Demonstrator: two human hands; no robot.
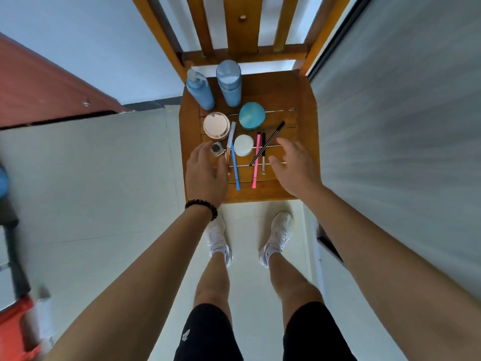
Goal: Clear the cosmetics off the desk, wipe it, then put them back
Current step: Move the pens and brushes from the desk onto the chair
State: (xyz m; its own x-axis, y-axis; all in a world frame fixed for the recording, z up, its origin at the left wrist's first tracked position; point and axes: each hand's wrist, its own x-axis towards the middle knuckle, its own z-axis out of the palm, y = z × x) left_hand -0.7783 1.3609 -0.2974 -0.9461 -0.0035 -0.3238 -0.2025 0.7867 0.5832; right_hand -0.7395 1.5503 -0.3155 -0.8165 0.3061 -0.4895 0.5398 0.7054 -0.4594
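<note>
**Cosmetics [243,145] are sitting on a chair seat while both hands are reaching in**

The cosmetics are all standing or lying on the slatted seat of a wooden chair [304,131], not on a desk. At the back of the seat a blue pump bottle [200,93] and a taller blue bottle [229,84] are standing upright side by side. In front of them a turquoise jar [252,115], a rose-gold-lidded jar [216,125] and a white jar [244,144] are sitting. Thin pencils are lying around the white jar: a blue pencil [235,168], a pink pencil [256,162], and a black pencil [268,143] crossing over the pink one.

In my judgement the pencils are carrying the most risk. The blue and the pink ones are reaching close to the front edge, so a sweeping wrist could send them rolling to the floor. The black pencil is resting on others, so lifting one may disturb the rest. The two tall bottles may tip if a forearm passes over them carelessly.

The left hand [205,170] is hovering palm down over the front left of the seat, its fingers loosely bent beside a small dark-capped bottle [216,148]. I cannot tell whether it is pinching the bottle or only touching it. The right hand [296,165] is hovering over the front right, fingers spread and relaxed, holding nothing, just beside the pencils.
</note>
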